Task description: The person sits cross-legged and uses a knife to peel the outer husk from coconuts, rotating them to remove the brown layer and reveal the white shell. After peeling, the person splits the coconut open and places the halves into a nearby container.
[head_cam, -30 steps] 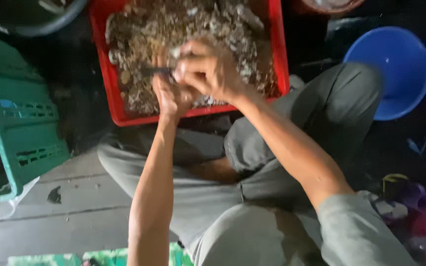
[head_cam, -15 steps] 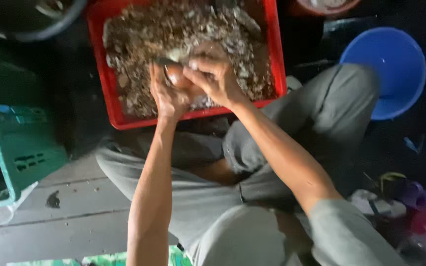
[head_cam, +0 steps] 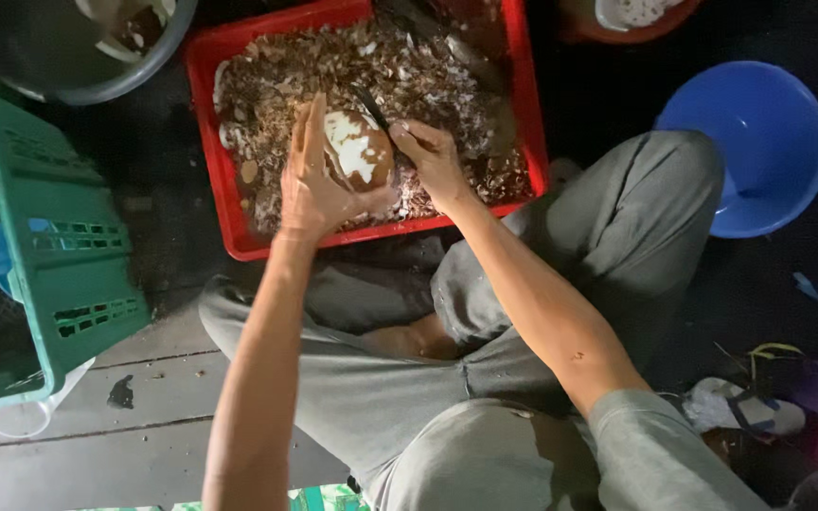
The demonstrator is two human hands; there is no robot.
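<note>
Since half a second earlier, both hands had drawn apart slightly, baring a round brown object with white patches (head_cam: 360, 149), probably a partly peeled coconut kernel, though the dim view left that uncertain. It sat above the red crate (head_cam: 239, 241), over the near part of the brown peelings (head_cam: 428, 80) heaped inside. The left hand (head_cam: 314, 180) cupped it from the left, fingers (head_cam: 303, 128) spread upright along its side. The right hand (head_cam: 433, 161) was clenched around a dark blade (head_cam: 369, 106) whose tip lay against the object's top.

Left of the crate stood a green slatted basket (head_cam: 68, 274); beyond the crate's far-left corner was a grey basin (head_cam: 97, 80). Right of the crate lay a blue bowl (head_cam: 745, 147). Nearer than the crate were the person's grey-trousered legs (head_cam: 409, 378), folded on grey planks (head_cam: 59, 445).
</note>
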